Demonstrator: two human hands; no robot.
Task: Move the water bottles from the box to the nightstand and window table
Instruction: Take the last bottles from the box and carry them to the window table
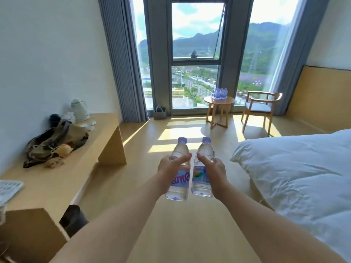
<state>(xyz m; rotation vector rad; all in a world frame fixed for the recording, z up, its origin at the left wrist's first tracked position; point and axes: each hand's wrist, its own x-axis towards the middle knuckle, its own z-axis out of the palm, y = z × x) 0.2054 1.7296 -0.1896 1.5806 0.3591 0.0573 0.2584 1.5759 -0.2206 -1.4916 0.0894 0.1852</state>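
Each hand grasps an upright bottle: left hand (171,167) round one bottle (178,179), right hand (213,168) round the other bottle (202,177). The window table (219,101) lies well ahead, slightly right, nearer the right hand.

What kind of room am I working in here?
Most likely a hotel bedroom: a bed with white bedding, an electric kettle with cups on a long wooden desk, and a small round table by the floor-length window.

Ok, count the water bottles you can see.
2 clearly: one in the left hand, one in the right hand. A cluster of bottles on the round window table is too small to count.
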